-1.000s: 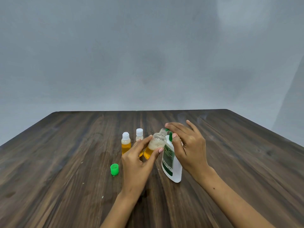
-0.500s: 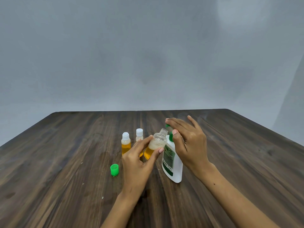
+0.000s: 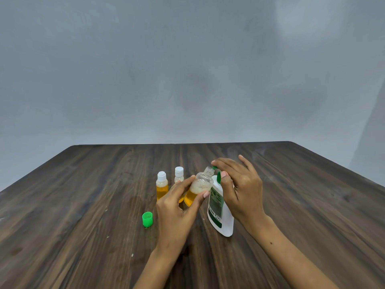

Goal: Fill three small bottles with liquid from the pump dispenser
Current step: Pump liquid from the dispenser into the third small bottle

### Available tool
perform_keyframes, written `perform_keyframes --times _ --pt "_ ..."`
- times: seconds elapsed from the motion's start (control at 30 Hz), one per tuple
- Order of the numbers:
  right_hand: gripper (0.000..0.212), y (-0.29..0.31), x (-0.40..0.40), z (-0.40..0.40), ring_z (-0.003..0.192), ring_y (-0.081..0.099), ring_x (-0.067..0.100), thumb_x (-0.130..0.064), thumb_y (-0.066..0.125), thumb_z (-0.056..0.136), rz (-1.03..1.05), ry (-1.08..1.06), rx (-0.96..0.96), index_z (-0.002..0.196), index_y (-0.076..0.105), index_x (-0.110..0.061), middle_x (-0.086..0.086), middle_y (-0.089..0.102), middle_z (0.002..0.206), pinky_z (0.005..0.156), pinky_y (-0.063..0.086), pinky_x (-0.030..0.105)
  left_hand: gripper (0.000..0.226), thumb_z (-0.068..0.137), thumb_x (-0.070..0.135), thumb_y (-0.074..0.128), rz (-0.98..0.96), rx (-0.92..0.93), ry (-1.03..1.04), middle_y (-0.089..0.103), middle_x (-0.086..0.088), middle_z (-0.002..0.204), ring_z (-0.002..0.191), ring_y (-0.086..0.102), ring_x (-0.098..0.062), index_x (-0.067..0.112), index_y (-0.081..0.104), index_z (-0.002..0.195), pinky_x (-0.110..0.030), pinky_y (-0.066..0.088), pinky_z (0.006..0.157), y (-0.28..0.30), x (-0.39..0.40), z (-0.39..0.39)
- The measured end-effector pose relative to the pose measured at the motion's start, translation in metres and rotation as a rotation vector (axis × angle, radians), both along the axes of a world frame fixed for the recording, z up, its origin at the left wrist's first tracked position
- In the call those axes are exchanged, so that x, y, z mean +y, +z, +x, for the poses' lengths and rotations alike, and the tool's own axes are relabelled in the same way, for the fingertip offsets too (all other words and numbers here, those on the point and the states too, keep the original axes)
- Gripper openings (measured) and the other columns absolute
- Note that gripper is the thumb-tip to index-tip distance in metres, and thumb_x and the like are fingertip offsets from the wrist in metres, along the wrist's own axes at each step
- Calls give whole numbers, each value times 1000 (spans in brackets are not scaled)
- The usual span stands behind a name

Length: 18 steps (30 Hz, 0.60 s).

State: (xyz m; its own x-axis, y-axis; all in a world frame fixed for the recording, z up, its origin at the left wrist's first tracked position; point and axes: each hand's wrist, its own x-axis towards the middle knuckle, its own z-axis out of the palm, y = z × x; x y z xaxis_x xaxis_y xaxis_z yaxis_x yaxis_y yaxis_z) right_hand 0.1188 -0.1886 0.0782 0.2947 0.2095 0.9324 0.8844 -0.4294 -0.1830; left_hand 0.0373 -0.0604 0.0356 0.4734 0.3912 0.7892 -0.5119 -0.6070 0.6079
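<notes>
Here, your left hand (image 3: pixel 177 207) pinching an uncapped small bottle (image 3: pixel 199 189) part-filled with amber liquid, tilted toward the white pump dispenser (image 3: pixel 220 213), your right hand (image 3: pixel 239 188) curled over its green pump, two capped bottles (image 3: pixel 162 185) behind, green cap (image 3: pixel 147 219) on the wooden table (image 3: pixel 83 205).

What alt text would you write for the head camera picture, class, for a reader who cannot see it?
A left hand tilts an open small bottle of orange liquid toward a white pump dispenser, whose green top the right hand covers. Two capped bottles and a green cap stand on a wooden table.
</notes>
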Motion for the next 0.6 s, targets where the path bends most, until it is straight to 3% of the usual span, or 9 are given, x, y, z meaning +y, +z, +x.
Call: perform_keyframes --times 0.6 --pt "40 8 1 2 96 63 6 -21 35 91 6 4 -5 98 73 -10 -1 71 101 105 36 37 41 74 28 79 -4 -2 -14 67 21 103 99 65 6 24 66 112 -8 48 83 -1 -1 0"
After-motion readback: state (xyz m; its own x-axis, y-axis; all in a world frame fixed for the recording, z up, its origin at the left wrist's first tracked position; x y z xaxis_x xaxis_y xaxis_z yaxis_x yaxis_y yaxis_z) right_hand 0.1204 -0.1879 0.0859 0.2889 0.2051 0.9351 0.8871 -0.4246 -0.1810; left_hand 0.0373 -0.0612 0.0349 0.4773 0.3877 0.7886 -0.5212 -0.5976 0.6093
